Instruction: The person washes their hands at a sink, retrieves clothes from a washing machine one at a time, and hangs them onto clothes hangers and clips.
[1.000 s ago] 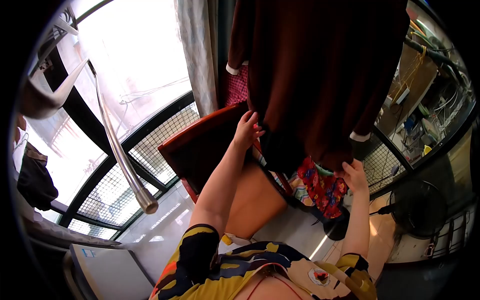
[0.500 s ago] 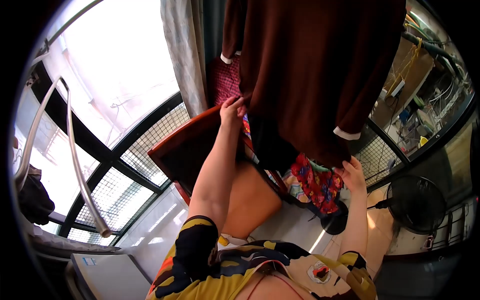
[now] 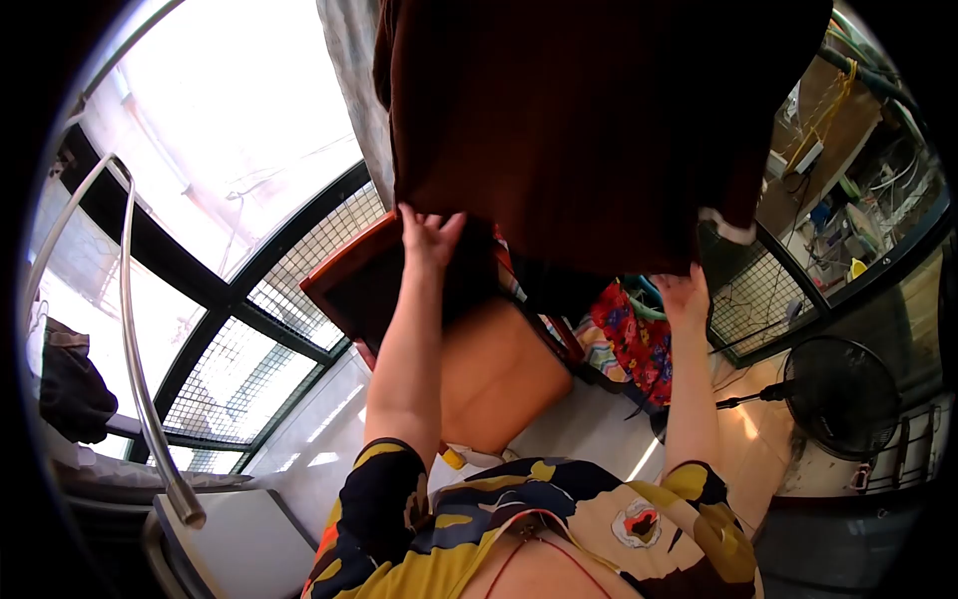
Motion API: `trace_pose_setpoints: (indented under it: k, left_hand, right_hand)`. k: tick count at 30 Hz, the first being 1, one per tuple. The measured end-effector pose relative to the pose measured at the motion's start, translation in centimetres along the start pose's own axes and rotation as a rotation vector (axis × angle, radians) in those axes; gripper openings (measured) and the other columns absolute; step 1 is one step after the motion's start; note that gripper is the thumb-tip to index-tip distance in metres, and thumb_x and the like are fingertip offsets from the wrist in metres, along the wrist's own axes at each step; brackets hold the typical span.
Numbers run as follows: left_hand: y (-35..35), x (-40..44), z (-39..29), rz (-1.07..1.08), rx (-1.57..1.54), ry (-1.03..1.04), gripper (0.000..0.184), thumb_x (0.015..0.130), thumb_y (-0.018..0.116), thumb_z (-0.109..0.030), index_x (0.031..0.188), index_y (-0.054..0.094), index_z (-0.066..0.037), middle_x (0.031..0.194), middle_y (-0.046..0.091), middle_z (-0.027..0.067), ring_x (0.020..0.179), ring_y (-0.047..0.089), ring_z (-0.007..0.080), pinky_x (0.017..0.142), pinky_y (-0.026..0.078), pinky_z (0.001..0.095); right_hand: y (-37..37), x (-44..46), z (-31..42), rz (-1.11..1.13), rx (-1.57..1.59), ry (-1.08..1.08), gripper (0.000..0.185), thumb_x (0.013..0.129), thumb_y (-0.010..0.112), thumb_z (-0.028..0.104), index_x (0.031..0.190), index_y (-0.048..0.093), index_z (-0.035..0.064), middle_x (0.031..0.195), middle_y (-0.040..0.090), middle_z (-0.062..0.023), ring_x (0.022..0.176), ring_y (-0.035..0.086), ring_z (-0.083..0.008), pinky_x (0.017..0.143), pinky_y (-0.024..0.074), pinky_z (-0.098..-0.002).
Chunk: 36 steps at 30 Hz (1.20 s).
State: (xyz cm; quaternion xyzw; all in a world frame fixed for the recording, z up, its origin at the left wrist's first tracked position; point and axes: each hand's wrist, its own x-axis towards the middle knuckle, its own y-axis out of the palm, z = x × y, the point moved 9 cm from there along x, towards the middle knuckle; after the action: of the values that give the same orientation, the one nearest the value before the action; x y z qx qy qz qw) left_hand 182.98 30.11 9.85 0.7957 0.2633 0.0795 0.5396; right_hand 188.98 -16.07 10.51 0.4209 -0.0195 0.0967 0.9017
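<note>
Left hand (image 3: 429, 242) and right hand (image 3: 685, 296), fingers pinched on the hem of the brown long-sleeved top (image 3: 559, 130), spread it wider at upper centre than before.

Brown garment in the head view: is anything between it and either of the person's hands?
Nothing visible is: the left hand and right hand are both at the lower edge of the brown garment. The chair shows below, not between.
</note>
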Motion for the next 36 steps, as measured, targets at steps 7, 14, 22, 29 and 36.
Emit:
trace_pose_setpoints:
  k: [7,14,22,29,36]
  left_hand:
    - [5.6,-5.2,8.0,0.411,-0.146,-0.311,0.1,0.066,0.051,-0.082,0.138,0.041,-0.013,0.136,0.049,0.0076,0.119,0.049,0.0305,0.101,0.043,0.0398]
    - [2.7,-3.4,6.8,0.283,-0.464,-0.115,0.079,0.072,0.067,-0.062,0.125,0.049,-0.006,0.12,0.057,0.0076,0.108,0.053,0.0259,0.095,0.049,0.0336]
    - [-2.0,-3.7,5.2,0.067,0.08,0.015,0.02,0.087,0.061,0.002,0.104,0.055,-0.007,0.096,0.063,0.0044,0.083,0.062,0.0151,0.072,0.052,0.0219]
    - [-2.0,-5.5,4.8,0.077,0.357,-0.144,0.02,0.092,0.055,-0.005,0.111,0.051,-0.011,0.103,0.062,0.0092,0.081,0.066,0.0237,0.071,0.058,0.0364]
    - [-6.5,-8.7,-1.1,0.043,0.81,0.051,0.032,0.083,0.063,-0.002,0.113,0.054,-0.007,0.087,0.063,0.0038,0.07,0.062,0.013,0.059,0.054,0.0289]
  right_hand:
    - [5.8,-0.1,-12.5,0.145,0.497,0.314,0.06,0.091,0.053,0.053,0.131,0.045,0.0085,0.134,0.047,-0.0109,0.119,0.047,-0.0285,0.1,0.0392,-0.0504]
    - [8.5,1.4,-13.8,0.16,0.388,0.206,0.04,0.082,0.069,0.002,0.118,0.055,0.0126,0.115,0.06,-0.0029,0.103,0.057,-0.0222,0.088,0.0493,-0.0391]
    - [2.6,2.0,-16.4,-0.181,0.153,0.152,0.047,0.079,0.056,-0.01,0.122,0.05,0.0087,0.115,0.059,-0.0094,0.096,0.061,-0.0286,0.08,0.0549,-0.0425]
    - [6.8,1.8,-17.8,-0.022,0.562,0.346,0.046,0.088,0.061,0.01,0.132,0.045,0.0102,0.135,0.048,-0.0094,0.125,0.043,-0.0341,0.104,0.0368,-0.0536]
    - [-8.5,9.4,-25.1,-0.266,0.116,0.311,0.047,0.088,0.065,0.007,0.132,0.049,0.0163,0.13,0.054,-0.0072,0.117,0.051,-0.0287,0.094,0.0458,-0.0466]
